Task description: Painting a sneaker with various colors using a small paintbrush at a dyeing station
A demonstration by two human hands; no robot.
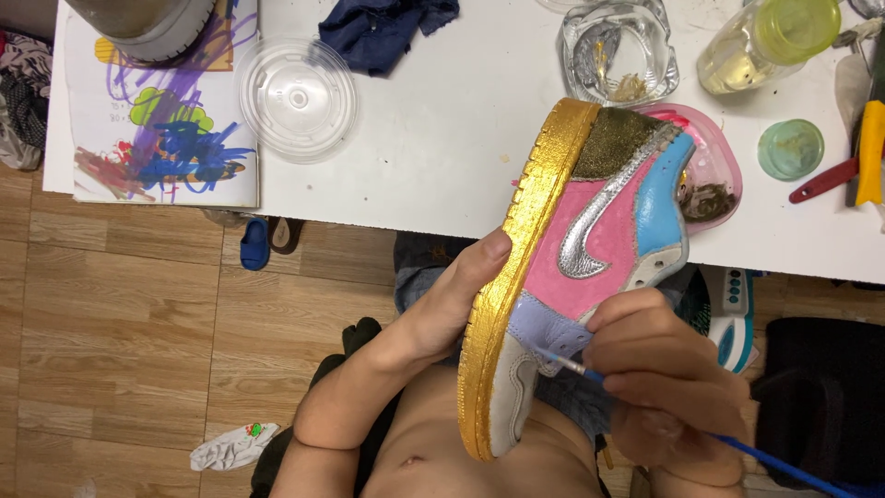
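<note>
My left hand is clamped on the gold sole of the one shoe, thumb over the edge, so its painted side tilts up toward me above my lap, just off the front edge of the table; held this way the panels face me and the wet colours stay off my skin. My right hand pinches one thin brush like a pen, its blue handle running back past my wrist, the tip touching the lilac panel near the toe; my knuckles rest against the shoe, I judge to steady the stroke. On the table, within reach behind the shoe, I count one pink palette, one glass dish, one yellow-capped bottle, one small green lid, one clear lid and one dark cloth. One scribbled drawing lies at the far left corner, out of the way. One crumpled rag sits on the floor.
</note>
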